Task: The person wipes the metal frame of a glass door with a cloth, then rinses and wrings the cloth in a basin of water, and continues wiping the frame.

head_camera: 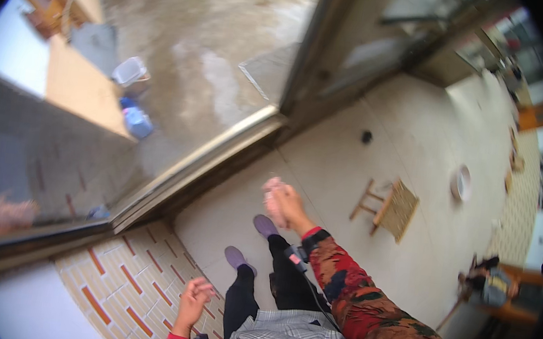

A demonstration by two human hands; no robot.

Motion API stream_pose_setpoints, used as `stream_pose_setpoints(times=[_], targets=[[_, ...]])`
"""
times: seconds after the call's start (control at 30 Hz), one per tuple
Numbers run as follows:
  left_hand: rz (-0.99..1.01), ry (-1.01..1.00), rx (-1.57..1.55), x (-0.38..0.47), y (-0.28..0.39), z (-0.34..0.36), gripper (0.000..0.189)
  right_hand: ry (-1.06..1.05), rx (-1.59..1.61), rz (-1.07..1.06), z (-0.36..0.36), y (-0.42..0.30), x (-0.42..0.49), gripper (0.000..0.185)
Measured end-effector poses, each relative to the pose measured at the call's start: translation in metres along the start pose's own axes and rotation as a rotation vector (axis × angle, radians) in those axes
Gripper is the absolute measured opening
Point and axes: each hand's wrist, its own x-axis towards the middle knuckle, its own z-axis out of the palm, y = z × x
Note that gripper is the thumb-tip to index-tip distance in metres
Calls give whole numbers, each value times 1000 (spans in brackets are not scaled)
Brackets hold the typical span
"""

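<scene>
Near the middle of the head view, my right hand (292, 207) is closed on a pinkish, crumpled thing (275, 202), blurred, perhaps a cloth. Below and to the left, my left hand (194, 301) is raised beside the tiled wall (143, 280), its fingers loosely curled and apart, with nothing seen in them. Both wrists carry black straps. A large glass pane (51, 159) in a metal frame stands on the left and shows a blurred pinkish reflection. My feet in purple shoes (266, 225) are on the pale floor.
A small wooden stool (397, 211) with a woven seat lies on its side to the right. Beyond it are a round basin (461, 183) and a small dark object (366, 137). Past the window frame's sill (201, 166) are a clear plastic tub (130, 71) and a blue bag (137, 121).
</scene>
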Motion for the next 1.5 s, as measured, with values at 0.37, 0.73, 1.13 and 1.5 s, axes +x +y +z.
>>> stream_pose_setpoints(times=[0.37,0.73,1.13,1.5], targets=[[155,25,6,108,29,72,42,-723,488,259,27,56,-126,61],[-51,303,489,96,-25,56,50,364,-506,344,-333,374,74,42],[-109,320,590,150,-11,163,31,515,-864,276,-555,441,263,72],[-244,225,529,171,34,200,45,119,-1128,379,-464,420,230,67]])
